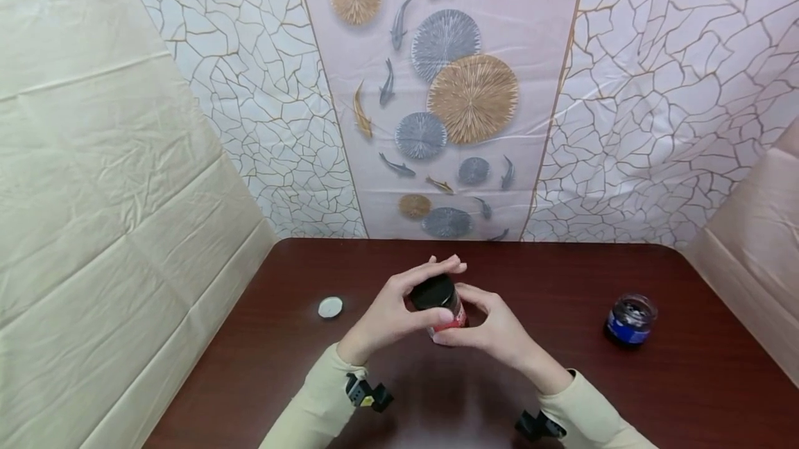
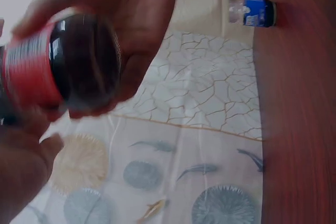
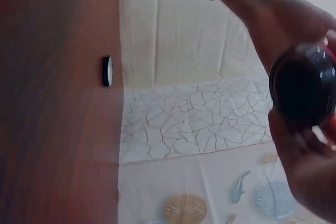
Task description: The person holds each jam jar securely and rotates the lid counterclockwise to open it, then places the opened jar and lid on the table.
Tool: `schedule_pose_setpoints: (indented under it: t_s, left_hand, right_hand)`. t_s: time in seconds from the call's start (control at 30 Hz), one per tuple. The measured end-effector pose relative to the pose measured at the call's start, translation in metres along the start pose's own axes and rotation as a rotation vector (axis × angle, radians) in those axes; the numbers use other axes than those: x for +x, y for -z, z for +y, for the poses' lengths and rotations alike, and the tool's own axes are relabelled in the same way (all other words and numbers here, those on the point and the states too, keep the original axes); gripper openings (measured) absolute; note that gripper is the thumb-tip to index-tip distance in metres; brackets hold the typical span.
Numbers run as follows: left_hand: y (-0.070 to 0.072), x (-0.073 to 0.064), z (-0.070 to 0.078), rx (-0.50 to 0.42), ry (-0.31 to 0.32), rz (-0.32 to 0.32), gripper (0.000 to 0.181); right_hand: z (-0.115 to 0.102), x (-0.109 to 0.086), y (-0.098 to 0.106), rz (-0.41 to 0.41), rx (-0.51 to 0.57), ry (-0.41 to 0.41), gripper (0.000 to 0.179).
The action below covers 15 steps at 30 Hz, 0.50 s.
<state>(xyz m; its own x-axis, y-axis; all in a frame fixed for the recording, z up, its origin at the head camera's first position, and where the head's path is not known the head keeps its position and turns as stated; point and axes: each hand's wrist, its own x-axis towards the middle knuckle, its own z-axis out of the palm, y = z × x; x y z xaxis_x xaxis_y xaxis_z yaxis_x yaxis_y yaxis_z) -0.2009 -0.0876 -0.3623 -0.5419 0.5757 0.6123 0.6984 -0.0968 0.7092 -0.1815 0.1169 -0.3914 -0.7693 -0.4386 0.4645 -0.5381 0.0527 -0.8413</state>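
Both hands hold a jar with a red label [image 1: 451,318] up over the middle of the table, tilted. My left hand [image 1: 393,310] grips it around the black lid [image 1: 432,291], thumb on the near side and fingers over the far side. From the right, my right hand [image 1: 496,327] holds the jar's body between thumb and fingers. In the left wrist view the red label [image 2: 31,69] and a dark, rounded glass end [image 2: 89,61] show, blurred. The right wrist view has the jar's dark round end [image 3: 300,90] at its right edge.
A glass jar with a blue label [image 1: 629,329] stands on the right of the dark red-brown table [image 1: 530,261]. To the left lies a small round lid [image 1: 330,307], its white side up. Patterned cloth [image 1: 449,171] hangs behind the table, with plain cream cloth [image 1: 125,227] along the left.
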Motion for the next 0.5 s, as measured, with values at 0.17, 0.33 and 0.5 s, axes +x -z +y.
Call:
schedule_pose_setpoints:
  t_s: [0.17,0.33,0.5]
  left_hand:
    - [0.0039,-0.004,0.0047,-0.184,0.021,-0.181,0.084]
    - [0.001,-0.0039,0.0064,-0.238,0.009,-0.211,0.082]
    - [-0.004,-0.0005,0.005,-0.203,-0.016,-0.117,0.048]
  right_hand:
    - [-0.0002,-0.0014,0.0049,-0.187,0.195,0.026,0.049]
    - [-0.0011,-0.0011,0.0066,-0.298,0.285,0.044,0.051]
    - [0.0001,-0.0022,0.0055,-0.245,0.245,0.036,0.048]
